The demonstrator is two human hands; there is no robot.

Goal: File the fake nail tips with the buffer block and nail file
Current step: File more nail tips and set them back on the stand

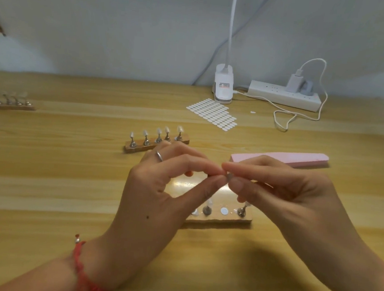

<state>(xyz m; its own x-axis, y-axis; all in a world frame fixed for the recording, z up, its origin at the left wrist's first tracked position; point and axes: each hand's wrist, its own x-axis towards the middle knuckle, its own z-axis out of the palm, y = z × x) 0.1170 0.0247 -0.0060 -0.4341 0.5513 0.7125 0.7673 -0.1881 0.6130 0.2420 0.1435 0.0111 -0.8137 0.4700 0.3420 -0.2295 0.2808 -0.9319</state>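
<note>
My left hand (160,188) and my right hand (281,189) meet fingertip to fingertip above the table, both pinching one small grey piece (229,177), probably a nail stand with a tip; it is mostly hidden. Below them lies a wooden holder (226,218) with a few metal stands and a bare white magnet spot (224,211). A second wooden holder (156,146) behind my left hand carries several stands with clear nail tips. The pink buffer block (300,159) lies flat behind my right hand. No nail file can be made out.
A sheet of white oval stickers (213,113) lies further back. A white clip lamp (223,84), a power strip (284,95) and a looped white cable (285,120) sit at the back right. A third holder (6,102) with tips is at the far left.
</note>
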